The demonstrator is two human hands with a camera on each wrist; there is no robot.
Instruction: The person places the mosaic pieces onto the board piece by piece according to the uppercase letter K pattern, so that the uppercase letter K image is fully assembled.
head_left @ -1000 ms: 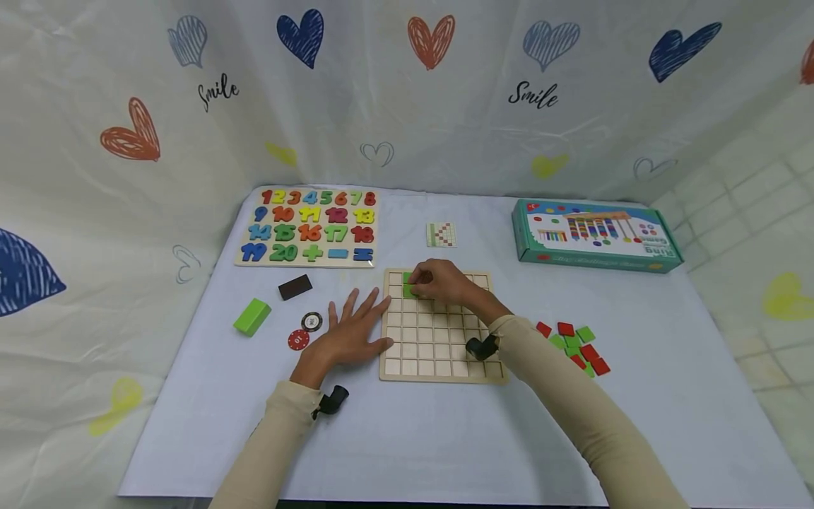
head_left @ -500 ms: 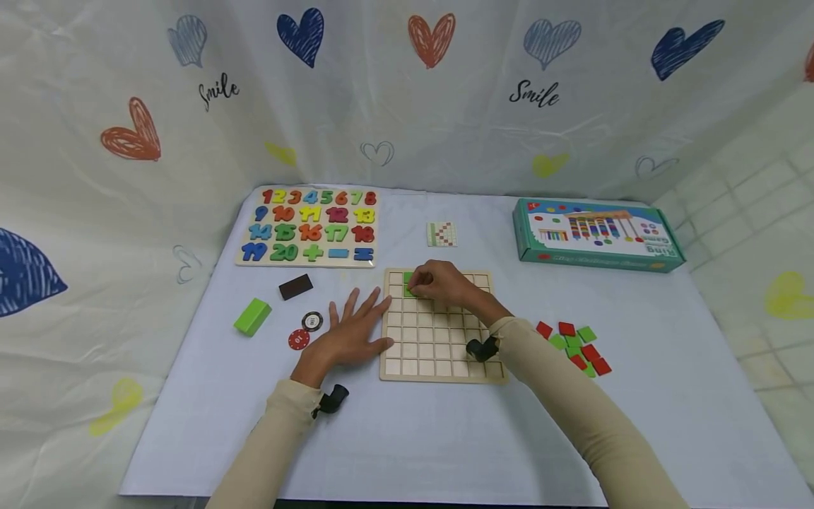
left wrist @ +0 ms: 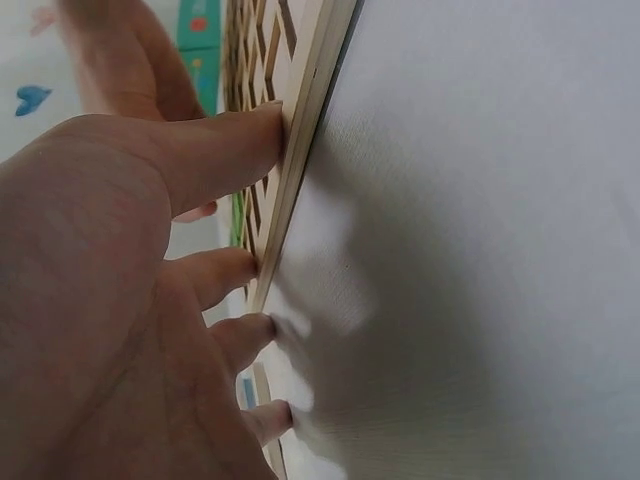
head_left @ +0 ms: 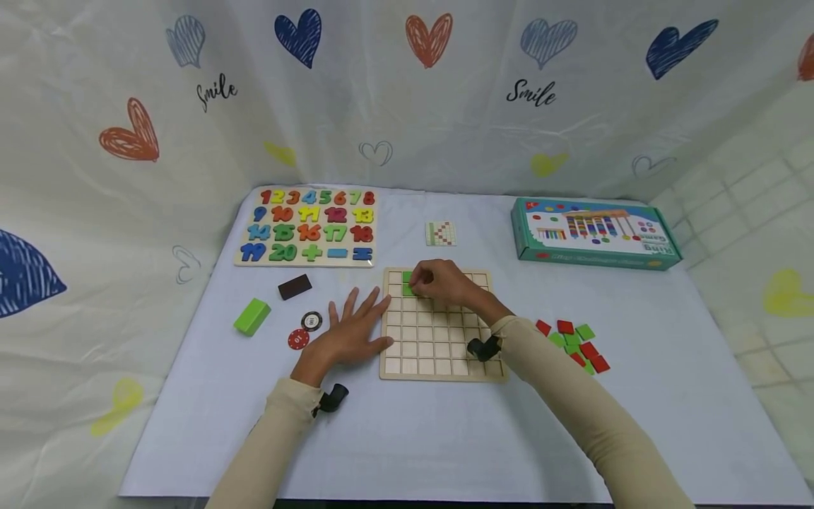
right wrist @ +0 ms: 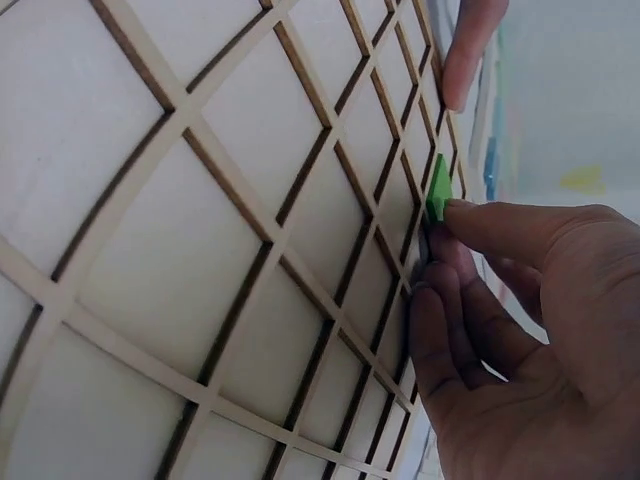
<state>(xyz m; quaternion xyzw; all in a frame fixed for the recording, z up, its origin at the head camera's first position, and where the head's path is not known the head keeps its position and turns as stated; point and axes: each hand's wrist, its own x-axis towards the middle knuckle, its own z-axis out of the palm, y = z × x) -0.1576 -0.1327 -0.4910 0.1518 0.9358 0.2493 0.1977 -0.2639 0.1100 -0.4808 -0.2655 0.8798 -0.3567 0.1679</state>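
White cloth; right hand (head_left: 445,283) pinches green tile (head_left: 408,289).

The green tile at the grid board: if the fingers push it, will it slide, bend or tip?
The green tile, pinched by the right hand, looks thin, flat and stiff, so probably light and unbending. Grid board ridges would likely stop sliding. On edge it would probably tip flat.

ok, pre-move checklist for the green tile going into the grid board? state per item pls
1. Right hand pinches green tile: ok.
2. Tile over a cell near the far left corner of the grid board: ok.
3. Tile flat in its cell: not ok, it stands on edge in the right wrist view.
4. Left hand flat, fingertips against the board's left edge: ok.
5. Neighbouring cells free: cannot tell, fingers cover them.
6. Spare red and green tiles lie right of the board: ok.
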